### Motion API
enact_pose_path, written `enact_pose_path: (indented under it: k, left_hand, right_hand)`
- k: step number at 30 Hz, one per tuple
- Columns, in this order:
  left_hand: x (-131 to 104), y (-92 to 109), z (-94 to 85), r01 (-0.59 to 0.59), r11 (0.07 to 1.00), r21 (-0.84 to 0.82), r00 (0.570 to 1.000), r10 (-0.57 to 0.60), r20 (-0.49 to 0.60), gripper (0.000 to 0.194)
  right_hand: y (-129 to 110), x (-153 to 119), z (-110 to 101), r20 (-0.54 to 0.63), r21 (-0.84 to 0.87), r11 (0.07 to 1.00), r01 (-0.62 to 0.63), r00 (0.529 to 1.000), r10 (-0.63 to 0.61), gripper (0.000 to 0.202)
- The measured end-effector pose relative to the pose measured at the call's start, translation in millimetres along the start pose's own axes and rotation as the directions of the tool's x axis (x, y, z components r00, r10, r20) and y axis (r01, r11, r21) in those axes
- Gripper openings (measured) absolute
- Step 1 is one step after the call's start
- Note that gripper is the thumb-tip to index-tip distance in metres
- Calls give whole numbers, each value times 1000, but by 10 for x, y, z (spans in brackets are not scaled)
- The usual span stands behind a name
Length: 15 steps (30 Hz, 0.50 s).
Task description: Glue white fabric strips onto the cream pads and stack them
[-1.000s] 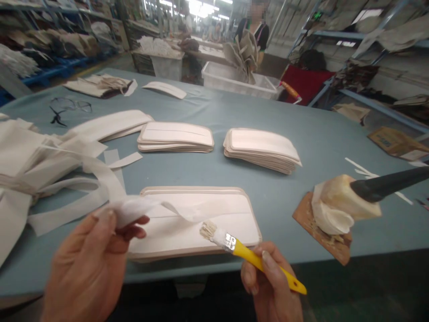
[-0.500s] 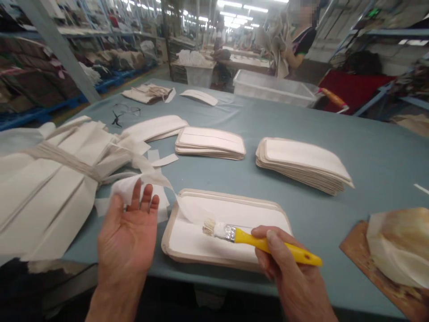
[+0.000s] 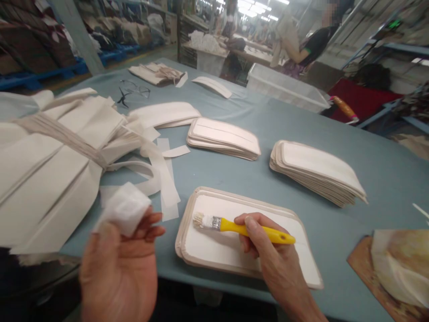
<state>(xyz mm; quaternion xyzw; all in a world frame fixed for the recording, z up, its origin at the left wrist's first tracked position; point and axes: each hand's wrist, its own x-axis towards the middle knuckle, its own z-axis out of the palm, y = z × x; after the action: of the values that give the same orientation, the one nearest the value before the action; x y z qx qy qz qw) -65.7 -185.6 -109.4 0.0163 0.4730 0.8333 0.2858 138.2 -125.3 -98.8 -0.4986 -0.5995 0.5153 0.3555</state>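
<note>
My right hand (image 3: 268, 250) grips the yellow handle of a flat paintbrush (image 3: 241, 228). The white-coated bristles are over the left part of a white panel with beige edges (image 3: 231, 255), the top one of a stack at the table's near side. Palm up, my left hand (image 3: 124, 264) pinches a small white sheet (image 3: 129, 206) between thumb and fingers, left of that stack. Whether the sheet is paper or cloth I cannot tell. Beyond it lie loose pale strips (image 3: 164, 172) beside a large tied bundle of cream pieces (image 3: 63, 147).
Further back stand a middle stack of panels (image 3: 224, 134) and a right stack (image 3: 318, 165). A stained container (image 3: 402, 264) sits on a brown board at the right. Glasses (image 3: 136, 88), a clear bin (image 3: 284, 89) and an orange-handled roller (image 3: 344, 108) lie farther off. Another person works behind.
The view has shifted. A pale strip that trailed over the near panel now lies on the table to its left. The brush has moved left along the panel, and the white sheet is lifted higher.
</note>
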Motion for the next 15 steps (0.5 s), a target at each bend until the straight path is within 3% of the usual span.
enact_pose_path:
  k: [2, 4, 7, 10, 12, 15]
  left_hand:
    - [-137, -178, -10, 105, 994, 26, 994, -105, 14, 48]
    - [-246, -289, -51, 114, 991, 73, 991, -118, 57, 45]
    - [-314, -381, -184, -111, 977, 181, 978, 76, 193, 40]
    - [-311, -474, -355, -367, 881, 299, 907, 267, 326, 41]
    - [-307, -546, -446, -446, 813, 375, 879, 318, 356, 41]
    - [-320, -623, -497, -467, 783, 411, 876, 347, 334, 38]
  right_hand:
    - [-11, 18, 10, 14, -31, 999, 8, 1000, -8, 50]
    - [-36, 30, 27, 7, -49, 999, 24, 1000, -24, 49]
    - [-99, 41, 72, -29, -78, 995, 56, 998, -58, 46]
    - [-162, 50, 110, -50, -120, 991, 66, 996, -72, 42]
    - [-185, 59, 114, -63, -142, 988, 65, 995, -74, 40]
    - [-195, 73, 73, -64, -152, 987, 50, 996, -60, 39]
